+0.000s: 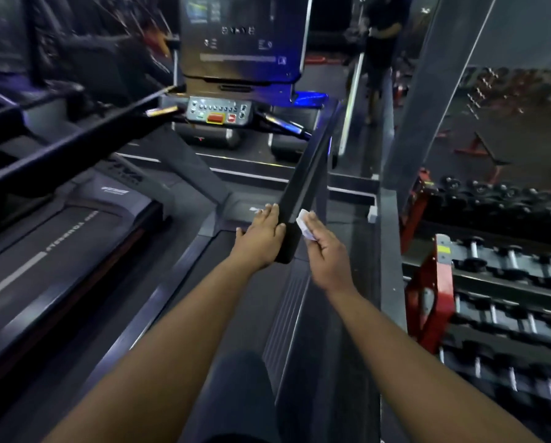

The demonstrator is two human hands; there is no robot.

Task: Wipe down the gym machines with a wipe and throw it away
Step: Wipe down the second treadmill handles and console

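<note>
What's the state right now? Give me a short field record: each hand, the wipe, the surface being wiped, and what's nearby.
left hand: rests open on the near end of the handrail
right hand: pinches the wipe, at the rail's right side
wipe: white, folded, at the rail's right face
handrail: black, the treadmill's right rail, running up toward the console
console: red button visible
right of treadmill: dumbbell rack

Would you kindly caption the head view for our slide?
Left hand steadies the treadmill handrail while right hand presses a white wipe against its side.
</note>
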